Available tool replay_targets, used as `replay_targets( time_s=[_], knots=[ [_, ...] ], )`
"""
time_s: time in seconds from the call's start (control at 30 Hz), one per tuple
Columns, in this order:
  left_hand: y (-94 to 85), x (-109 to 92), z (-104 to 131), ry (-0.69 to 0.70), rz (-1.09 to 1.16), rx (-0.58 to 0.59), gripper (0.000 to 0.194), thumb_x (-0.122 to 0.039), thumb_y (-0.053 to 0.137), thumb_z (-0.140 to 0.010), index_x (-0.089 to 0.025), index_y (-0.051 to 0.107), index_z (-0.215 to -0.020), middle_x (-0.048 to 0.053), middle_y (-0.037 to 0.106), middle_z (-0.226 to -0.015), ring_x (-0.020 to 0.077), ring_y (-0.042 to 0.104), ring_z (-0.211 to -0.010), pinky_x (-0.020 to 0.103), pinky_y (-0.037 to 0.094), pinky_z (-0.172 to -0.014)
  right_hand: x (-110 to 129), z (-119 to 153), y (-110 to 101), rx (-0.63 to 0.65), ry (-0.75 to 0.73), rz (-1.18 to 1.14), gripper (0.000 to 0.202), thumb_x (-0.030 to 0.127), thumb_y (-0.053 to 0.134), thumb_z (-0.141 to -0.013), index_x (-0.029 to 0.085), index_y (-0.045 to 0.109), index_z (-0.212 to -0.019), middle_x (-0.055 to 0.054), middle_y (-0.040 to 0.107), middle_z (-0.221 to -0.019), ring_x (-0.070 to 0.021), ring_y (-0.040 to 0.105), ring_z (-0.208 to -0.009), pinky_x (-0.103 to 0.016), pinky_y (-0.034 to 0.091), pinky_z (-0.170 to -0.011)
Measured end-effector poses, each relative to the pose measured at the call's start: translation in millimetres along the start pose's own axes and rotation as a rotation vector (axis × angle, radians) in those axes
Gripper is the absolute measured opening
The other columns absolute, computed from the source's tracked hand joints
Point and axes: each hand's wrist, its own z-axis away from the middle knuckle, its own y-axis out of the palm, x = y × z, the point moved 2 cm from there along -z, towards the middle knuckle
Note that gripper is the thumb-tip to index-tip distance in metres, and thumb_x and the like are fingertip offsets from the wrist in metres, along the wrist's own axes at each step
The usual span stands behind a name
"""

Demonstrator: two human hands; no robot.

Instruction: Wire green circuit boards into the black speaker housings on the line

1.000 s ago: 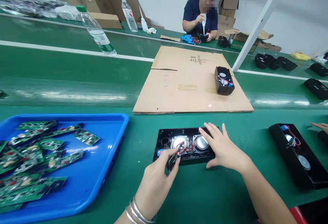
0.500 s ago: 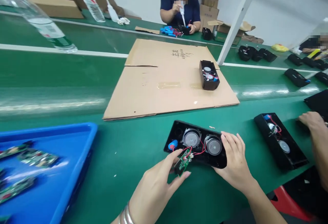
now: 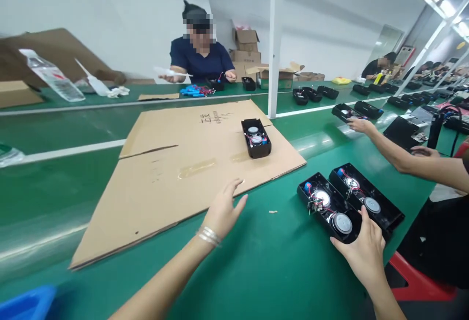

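Note:
My right hand [image 3: 362,246] grips the near end of a black speaker housing [image 3: 315,183], thumb on one side and fingers on the other. Two round speaker drivers, red wires, a blue part and a small circuit board show inside it. Right beside it lies a second black speaker housing [image 3: 392,207] with similar parts. My left hand [image 3: 224,207] is empty, fingers apart, above the front edge of a cardboard sheet [image 3: 161,188]. Another open speaker housing [image 3: 259,151] stands on the cardboard, beyond my left hand.
A co-worker's hand [image 3: 361,125] touches a housing at the right. Another person [image 3: 201,61] sits across the bench holding a white bottle. A white post [image 3: 275,41] rises behind the cardboard. A blue tray [image 3: 32,303] is at lower left, a red stool [image 3: 417,281] at lower right.
The speaker housing has moved right, beside the other one, with my right hand on it. My left hand has let go of the circuit board and moved away. The view has swung right.

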Motion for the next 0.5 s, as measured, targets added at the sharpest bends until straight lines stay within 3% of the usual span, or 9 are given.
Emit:
replay_targets(
  time_s=[0.13, 0.27, 0.37, 0.5],
  knots=[
    [20.8, 6, -70, -0.056, -0.09, -0.02, 0.055, -0.016, 0.058, -0.078, -0.013, 0.039, -0.129, 0.018, 0.039, -0.137, 0.0311, 0.037, -0.128, 0.047, 0.038, -0.102, 1, 0, 5, -0.008, 0.002, 0.103, 0.091, 0.047, 0.061, -0.064, 0.012, 0.02, -0.138, -0.019, 0.047, -0.124, -0.0385, 0.04, -0.113, -0.051, 0.035, -0.088],
    [31.9, 2, -122, -0.135, -0.128, -0.012, 0.049, -0.025, 0.059, -0.083, -0.019, 0.042, -0.128, 0.012, 0.042, -0.136, 0.0305, 0.045, -0.12, 0.054, 0.04, -0.095, 0, 2, 12, -0.034, -0.075, 0.207, 0.083, 0.047, 0.054, -0.07, 0.011, 0.022, -0.136, -0.02, 0.047, -0.123, -0.0377, 0.041, -0.113, -0.05, 0.036, -0.086],
    [34.8, 0, -141, -0.184, -0.124, 0.008, 0.038, -0.029, 0.057, -0.086, -0.018, 0.048, -0.122, 0.01, 0.052, -0.123, 0.0246, 0.056, -0.104, 0.047, 0.048, -0.086, -3, 3, 17, -0.066, -0.105, 0.242, 0.077, 0.047, 0.049, -0.072, 0.01, 0.025, -0.135, -0.02, 0.047, -0.122, -0.0377, 0.042, -0.113, -0.049, 0.037, -0.085],
    [36.7, 1, -136, -0.232, -0.122, -0.006, 0.031, -0.029, 0.056, -0.086, -0.015, 0.053, -0.113, 0.008, 0.058, -0.112, 0.021, 0.059, -0.094, 0.042, 0.05, -0.08, -6, 3, 23, -0.091, -0.128, 0.263, 0.074, 0.048, 0.045, -0.073, 0.009, 0.028, -0.133, -0.021, 0.049, -0.121, -0.0379, 0.044, -0.112, -0.05, 0.038, -0.082]
  ],
)
